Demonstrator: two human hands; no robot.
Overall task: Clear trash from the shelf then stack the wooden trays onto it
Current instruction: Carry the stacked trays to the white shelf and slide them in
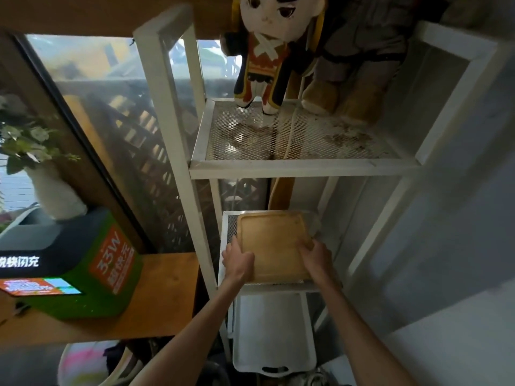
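Observation:
A square wooden tray (pixel 274 243) lies flat on the middle mesh level of the white metal shelf (pixel 305 168). My left hand (pixel 238 260) grips the tray's near left edge. My right hand (pixel 316 260) holds its near right edge. Both forearms reach up from the bottom of the view. The upper mesh level (pixel 292 135) carries dirt and crumbs across its surface.
Two plush dolls (pixel 267 51) stand at the back of the upper level. A white plastic tray (pixel 274 332) sits below the shelf. At left, a wooden table (pixel 156 302) holds a green box (pixel 83 263) and a white vase of flowers (pixel 55 193).

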